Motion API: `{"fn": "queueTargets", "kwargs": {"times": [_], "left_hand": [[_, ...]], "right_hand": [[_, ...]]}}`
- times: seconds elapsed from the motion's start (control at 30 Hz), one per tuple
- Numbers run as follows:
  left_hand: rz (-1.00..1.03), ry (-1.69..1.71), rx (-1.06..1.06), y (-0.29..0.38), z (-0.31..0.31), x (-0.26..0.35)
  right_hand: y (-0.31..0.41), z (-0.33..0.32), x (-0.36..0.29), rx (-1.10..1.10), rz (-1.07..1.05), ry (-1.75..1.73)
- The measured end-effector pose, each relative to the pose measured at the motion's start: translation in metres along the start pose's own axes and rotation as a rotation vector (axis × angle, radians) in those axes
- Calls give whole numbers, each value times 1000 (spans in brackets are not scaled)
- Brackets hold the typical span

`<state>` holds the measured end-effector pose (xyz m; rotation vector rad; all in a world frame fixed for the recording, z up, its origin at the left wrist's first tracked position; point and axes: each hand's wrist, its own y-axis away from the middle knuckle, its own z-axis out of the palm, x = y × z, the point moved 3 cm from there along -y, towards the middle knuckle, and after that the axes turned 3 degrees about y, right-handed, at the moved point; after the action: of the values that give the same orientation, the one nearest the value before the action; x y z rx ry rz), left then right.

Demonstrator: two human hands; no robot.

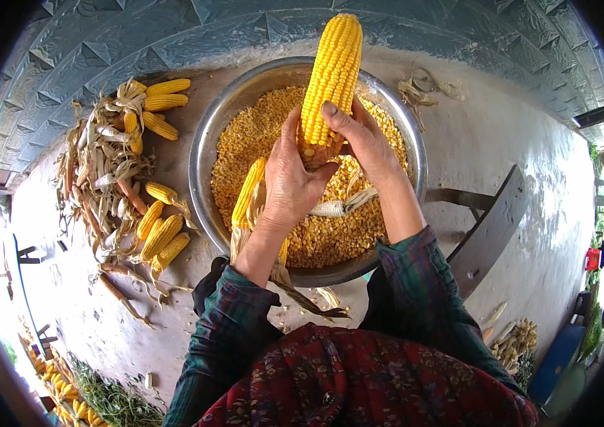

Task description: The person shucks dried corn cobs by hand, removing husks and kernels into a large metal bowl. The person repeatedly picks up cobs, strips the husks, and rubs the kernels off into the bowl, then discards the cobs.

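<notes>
A large ear of yellow corn [334, 74] stands tilted up between my two hands, its lower end partly stripped of kernels. My left hand [294, 179] grips it low on the left side. My right hand [363, 139] wraps the right side, the thumb pressed on the kernels. Beneath them is a wide metal basin [203, 160] holding loose corn kernels [259, 115]. A pale bare cob [328, 208] with husk lies on the kernels. Beside my left wrist, another yellow ear [248, 192] with husk attached rests at the basin's near left.
Left of the basin, dry husks and stripped cobs [99, 176] lie heaped on the floor among several yellow ears [160, 237]. A dark wooden bench [486, 235] stands to the right. Husk scraps [419, 85] lie beyond the basin, near a blue-grey patterned surface [259, 32].
</notes>
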<state>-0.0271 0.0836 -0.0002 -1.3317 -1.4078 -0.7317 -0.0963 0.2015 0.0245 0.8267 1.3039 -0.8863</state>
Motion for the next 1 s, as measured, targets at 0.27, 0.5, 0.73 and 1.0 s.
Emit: {"fn": "queueTargets", "kwargs": {"times": [0.27,0.5,0.73,1.0], "left_hand": [[-246,473,-182,-7,-2,-12],[-458,772,-158,-2,-3,-3],[-559,766,-189,-4,-7,-7],[-191,525,-122,-7,-3,-13]], "right_hand": [[14,-4,2,50,-38,369],[20,-7,0,77,46,280],[20,-10,7,-26,163,192],[15,5,22,49,17,165]]}}
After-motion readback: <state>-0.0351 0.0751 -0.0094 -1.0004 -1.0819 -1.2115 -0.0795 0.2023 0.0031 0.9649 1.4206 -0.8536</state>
